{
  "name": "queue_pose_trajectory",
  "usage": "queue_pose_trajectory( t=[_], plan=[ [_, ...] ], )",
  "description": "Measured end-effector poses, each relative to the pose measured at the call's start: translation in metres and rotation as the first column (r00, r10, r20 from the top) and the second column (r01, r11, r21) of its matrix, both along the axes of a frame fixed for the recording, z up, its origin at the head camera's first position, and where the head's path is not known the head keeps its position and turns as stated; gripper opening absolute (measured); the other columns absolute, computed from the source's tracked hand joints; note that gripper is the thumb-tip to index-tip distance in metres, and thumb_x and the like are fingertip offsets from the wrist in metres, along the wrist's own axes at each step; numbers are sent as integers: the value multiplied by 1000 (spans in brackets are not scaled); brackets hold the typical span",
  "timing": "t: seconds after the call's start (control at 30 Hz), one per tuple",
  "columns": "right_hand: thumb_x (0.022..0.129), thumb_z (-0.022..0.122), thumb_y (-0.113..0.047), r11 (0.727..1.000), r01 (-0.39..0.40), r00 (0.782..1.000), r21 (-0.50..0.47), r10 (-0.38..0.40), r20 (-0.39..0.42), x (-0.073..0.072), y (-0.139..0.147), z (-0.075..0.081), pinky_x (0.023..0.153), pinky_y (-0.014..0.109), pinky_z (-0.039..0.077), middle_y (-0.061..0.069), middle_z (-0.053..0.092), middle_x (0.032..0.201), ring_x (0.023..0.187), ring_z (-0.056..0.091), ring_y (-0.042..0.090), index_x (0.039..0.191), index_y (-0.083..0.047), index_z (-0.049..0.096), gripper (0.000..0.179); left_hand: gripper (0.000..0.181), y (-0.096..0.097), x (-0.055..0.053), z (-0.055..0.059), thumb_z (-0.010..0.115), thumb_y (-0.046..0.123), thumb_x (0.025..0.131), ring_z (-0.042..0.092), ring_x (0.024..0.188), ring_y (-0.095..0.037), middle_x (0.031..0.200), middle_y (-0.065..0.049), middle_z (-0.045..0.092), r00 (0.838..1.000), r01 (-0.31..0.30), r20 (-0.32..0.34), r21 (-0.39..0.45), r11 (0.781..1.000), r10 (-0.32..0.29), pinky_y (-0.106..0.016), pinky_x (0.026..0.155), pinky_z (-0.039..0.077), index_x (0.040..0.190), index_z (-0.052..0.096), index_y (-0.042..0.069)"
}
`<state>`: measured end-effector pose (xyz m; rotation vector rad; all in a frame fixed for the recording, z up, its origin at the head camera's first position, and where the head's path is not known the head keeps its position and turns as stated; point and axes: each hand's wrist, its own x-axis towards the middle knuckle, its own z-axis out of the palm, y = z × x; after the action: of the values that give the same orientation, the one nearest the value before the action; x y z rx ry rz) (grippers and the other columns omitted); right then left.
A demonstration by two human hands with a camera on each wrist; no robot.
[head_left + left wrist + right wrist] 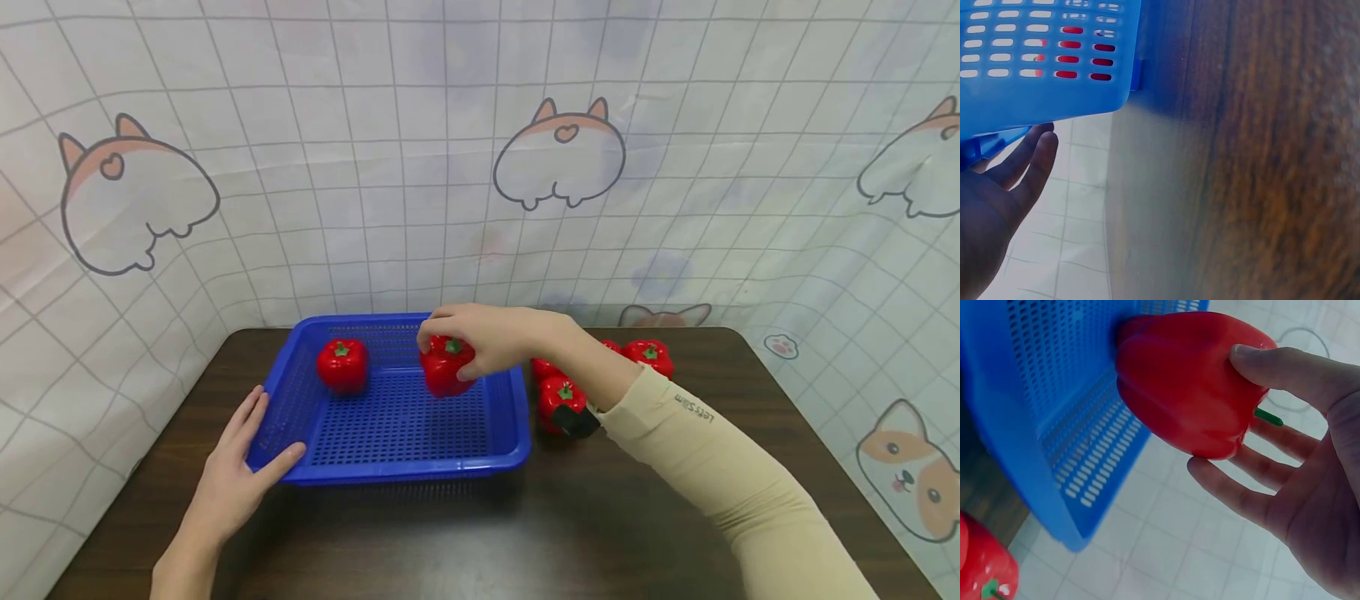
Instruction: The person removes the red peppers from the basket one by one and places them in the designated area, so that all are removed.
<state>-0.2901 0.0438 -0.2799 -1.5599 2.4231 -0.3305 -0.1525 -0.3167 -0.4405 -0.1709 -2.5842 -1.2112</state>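
Note:
A red bell pepper [444, 372] with a green stem is gripped in my right hand [487, 337], thumb on one side and fingers on the other, over the right half of a blue plastic basket [405, 469]. The right wrist view shows the same bell pepper [1185, 381] from the side, its stem toward the palm of the hand [1310, 481]. Another red bell pepper [342, 367] stands inside the basket at the left. My left hand [232, 475] rests at the basket's left front corner, fingers extended along the outer rim, also seen beside the basket wall [1041, 103] in the left wrist view.
Right of the basket, several red bell peppers [651, 357] stand together on the dark wooden table [480, 542], partly hidden by my right forearm. A black wrist device [576, 421] overlaps one. A white grid-patterned cloth [450, 208] with dog drawings rises behind the table.

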Motion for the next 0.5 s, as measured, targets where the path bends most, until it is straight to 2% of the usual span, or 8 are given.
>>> queue_pose_trajectory(
  t=[0.33,0.5],
  plan=[
    [89,77,-7,997,54,998,-58,-55,-25,8,42,9,99,33,50,-2,51,137,124,50,15,129,-19,58,46,89,2,0,0,76,28,94,17,151,-48,171,-8,15,1000,5,0,7,1000,-5,-73,113,18,162,25,4],
    [89,76,-6,994,77,995,-83,-82,-49,12,62,14,100,37,51,-2,51,137,122,51,17,130,-19,58,47,90,2,0,2,77,27,93,18,150,-48,170,-8,16,1000,1,-9,12,1000,-1,-73,113,19,162,25,4]
  ],
)
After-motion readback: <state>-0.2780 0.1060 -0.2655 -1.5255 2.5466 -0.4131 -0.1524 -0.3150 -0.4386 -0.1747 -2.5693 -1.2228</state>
